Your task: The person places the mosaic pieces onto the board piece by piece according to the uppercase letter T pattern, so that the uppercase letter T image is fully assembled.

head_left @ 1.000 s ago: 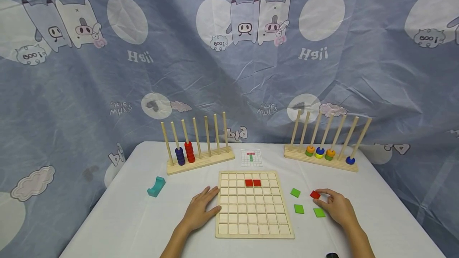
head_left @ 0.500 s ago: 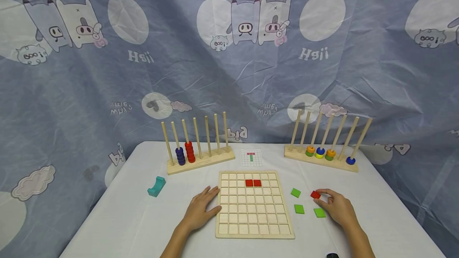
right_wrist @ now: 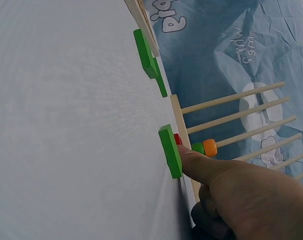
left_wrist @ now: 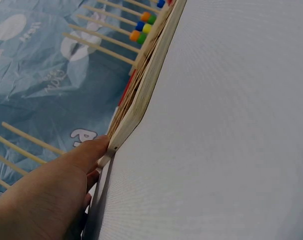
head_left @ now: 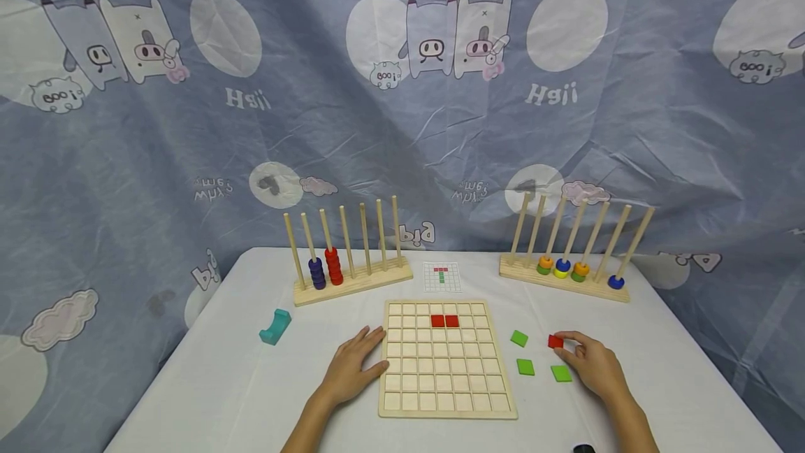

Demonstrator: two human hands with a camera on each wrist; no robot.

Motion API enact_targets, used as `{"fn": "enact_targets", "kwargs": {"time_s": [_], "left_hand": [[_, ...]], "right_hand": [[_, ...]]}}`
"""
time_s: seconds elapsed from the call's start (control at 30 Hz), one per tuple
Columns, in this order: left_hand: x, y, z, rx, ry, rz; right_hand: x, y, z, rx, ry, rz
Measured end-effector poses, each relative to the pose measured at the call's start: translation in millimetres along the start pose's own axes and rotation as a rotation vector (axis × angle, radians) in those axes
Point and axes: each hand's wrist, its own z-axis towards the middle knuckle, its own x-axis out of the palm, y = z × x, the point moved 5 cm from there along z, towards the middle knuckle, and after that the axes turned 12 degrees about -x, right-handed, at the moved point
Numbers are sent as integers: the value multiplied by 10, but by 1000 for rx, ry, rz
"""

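Observation:
My right hand (head_left: 594, 363) pinches a small red square tile (head_left: 555, 341) between thumb and index finger, low over the table right of the board. In the right wrist view, a green tile (right_wrist: 170, 151) partly hides that red one. Several green tiles (head_left: 525, 367) lie around the hand. A wooden grid board (head_left: 448, 414) occupies the middle of the table, with two red tiles (head_left: 437, 321) side by side in its second row from the far edge. The fingers and thumb of my left hand (head_left: 349, 369), spread and relaxed, touch the board's left edge.
A white card (head_left: 442, 277) with a red-and-green T pattern lies beyond the board. Two wooden peg racks with coloured beads stand behind, the left rack (head_left: 352, 286) and the right rack (head_left: 560, 286). A teal curved block (head_left: 275, 327) sits at the left. Behind hangs a patterned curtain (head_left: 402, 131).
The red tile in my right fingers has turned slightly and now sits squarer. My left hand and the board keep their places.

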Motion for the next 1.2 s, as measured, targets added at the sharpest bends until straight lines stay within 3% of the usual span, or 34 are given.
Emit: {"fn": "enact_targets", "kwargs": {"time_s": [0.8, 1.2], "left_hand": [[-20, 16, -3, -14, 8, 9], [-14, 19, 3, -12, 9, 13]], "right_hand": [[19, -20, 3, 32, 6, 15], [1, 257, 78, -101, -40, 21]]}}
